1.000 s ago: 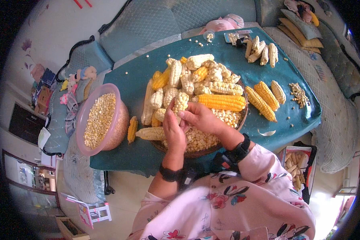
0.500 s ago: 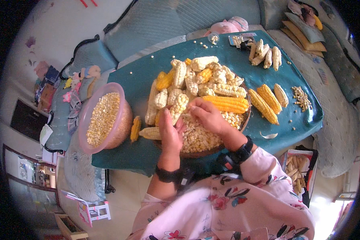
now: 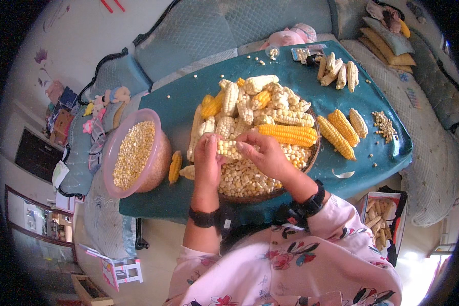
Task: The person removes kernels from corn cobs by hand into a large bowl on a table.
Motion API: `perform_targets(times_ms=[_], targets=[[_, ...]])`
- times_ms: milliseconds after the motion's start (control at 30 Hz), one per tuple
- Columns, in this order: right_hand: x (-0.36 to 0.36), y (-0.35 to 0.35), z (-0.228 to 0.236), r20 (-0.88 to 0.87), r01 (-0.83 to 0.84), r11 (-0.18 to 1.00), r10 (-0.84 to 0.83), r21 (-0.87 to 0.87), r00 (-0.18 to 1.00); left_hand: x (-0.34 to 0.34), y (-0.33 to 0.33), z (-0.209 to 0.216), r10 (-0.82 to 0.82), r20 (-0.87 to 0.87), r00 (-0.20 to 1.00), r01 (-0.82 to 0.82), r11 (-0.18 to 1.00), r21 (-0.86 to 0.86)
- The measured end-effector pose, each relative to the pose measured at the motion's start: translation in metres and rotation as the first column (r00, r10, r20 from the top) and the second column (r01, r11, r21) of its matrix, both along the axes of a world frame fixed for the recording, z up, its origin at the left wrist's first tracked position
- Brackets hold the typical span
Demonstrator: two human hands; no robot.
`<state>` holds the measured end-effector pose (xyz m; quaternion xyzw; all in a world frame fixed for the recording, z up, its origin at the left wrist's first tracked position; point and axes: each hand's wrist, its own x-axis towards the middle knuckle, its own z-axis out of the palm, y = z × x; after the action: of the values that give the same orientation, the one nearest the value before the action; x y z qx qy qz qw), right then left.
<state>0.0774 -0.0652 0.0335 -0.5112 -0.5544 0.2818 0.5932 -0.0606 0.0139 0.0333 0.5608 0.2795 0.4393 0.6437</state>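
Above a round basket [image 3: 311,162], my left hand [image 3: 207,159] is closed around one end of a short pale-yellow corn cob [image 3: 229,149]. At the cob's other end, the thumb and fingers of my right hand [image 3: 264,154] press on it. Loose kernels [image 3: 252,179] fill the near part of the basket, below my hands. Whole white and yellow cobs [image 3: 230,98] are heaped in its far part. A large yellow cob [image 3: 288,134] lies just beyond my right hand. My fingers partly cover the held cob.
On the green-covered table [image 3: 166,109], a pink bowl [image 3: 158,166] of kernels stands left, beside a small orange cob [image 3: 175,167]. Yellow cobs [image 3: 336,137], bare cobs [image 3: 336,71] and a kernel pile [image 3: 384,126] lie right. A box of cobs [image 3: 378,219] stands below the table's right edge.
The held cob has turned from nearly upright to roughly level. My left hand has shifted slightly left and its fingers have curled round the cob; my right hand has moved slightly lower.
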Motion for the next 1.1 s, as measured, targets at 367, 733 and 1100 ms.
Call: perform_targets(times_ms=[367,733,1100], targets=[[-0.015,0.009,-0.009,-0.761,-0.095,0.993,0.112,0.067,0.639,0.020,-0.035,-0.007,0.113,-0.145,0.983,-0.066,0.954,0.294],[-0.008,0.015,-0.014,-0.230,-0.049,0.997,0.033,-0.067,0.973,0.016,-0.016,-0.032,-0.078,0.165,0.983,0.106,0.980,-0.167],[-0.005,0.015,-0.023,-0.166,-0.061,0.998,0.064,0.024,0.984,0.037,-0.027,-0.016,0.152,0.210,0.966,-0.040,0.886,-0.461]])
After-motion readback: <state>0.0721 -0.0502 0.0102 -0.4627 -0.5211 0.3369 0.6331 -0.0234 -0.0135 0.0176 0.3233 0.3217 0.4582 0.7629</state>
